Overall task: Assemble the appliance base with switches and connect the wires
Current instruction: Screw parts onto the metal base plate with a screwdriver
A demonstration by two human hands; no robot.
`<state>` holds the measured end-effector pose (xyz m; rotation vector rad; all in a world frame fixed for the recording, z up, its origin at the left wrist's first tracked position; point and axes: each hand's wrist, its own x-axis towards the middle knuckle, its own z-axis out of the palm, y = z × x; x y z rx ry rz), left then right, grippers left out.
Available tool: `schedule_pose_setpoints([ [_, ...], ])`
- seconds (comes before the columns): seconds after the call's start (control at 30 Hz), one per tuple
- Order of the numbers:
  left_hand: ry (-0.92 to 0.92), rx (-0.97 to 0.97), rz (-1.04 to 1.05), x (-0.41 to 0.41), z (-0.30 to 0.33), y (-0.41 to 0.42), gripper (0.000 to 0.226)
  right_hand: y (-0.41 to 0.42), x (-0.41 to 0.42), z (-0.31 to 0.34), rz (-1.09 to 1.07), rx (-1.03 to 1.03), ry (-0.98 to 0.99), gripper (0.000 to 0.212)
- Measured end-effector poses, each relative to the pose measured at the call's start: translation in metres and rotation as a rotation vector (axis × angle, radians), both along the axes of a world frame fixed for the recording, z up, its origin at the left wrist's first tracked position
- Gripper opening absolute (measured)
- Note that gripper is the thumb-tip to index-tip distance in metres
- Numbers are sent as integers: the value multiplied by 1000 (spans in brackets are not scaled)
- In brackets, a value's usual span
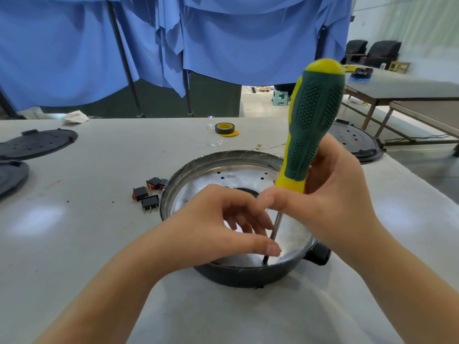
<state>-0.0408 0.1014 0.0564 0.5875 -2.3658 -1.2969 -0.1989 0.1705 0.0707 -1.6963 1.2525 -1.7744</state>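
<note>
Right hand (332, 194) wrapped round screwdriver (313, 125), tip planted at near inner edge of appliance base (198, 170) on table (99, 244). Left hand (218, 224) pinching shaft low, probably steadying tip on a hidden screw. Switches (147, 193) waiting just beside base.

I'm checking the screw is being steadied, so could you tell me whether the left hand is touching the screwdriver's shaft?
Touching. The head view shows the left hand with its thumb tip and fingers closing on the screwdriver shaft near its tip, inside the appliance base.
</note>
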Motion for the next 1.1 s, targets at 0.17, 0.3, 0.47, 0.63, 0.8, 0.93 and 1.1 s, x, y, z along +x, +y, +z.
schedule_pose_setpoints([
  [0.17,84,-167,95,-4,-4,9,15,-2,3,-6,-13,-9,-29,62],
  [0.3,101,-220,154,-8,-5,16,13,-3,1,-7,-4,10,-30,61],
  [0.47,37,-195,139,-7,-2,17,4,-6,-9,-5,317,179,-204,42],
  [0.63,-9,-156,89,-5,1,15,8,-8,-26,3,618,314,-298,45],
  [0.8,-30,-103,15,-3,3,16,16,-4,-29,3,496,303,-182,40],
  [0.93,0,-79,28,-4,1,17,15,-2,-25,4,404,257,-131,41],
  [1.1,87,-53,149,-7,-3,16,19,-3,-16,2,266,225,-91,44],
])
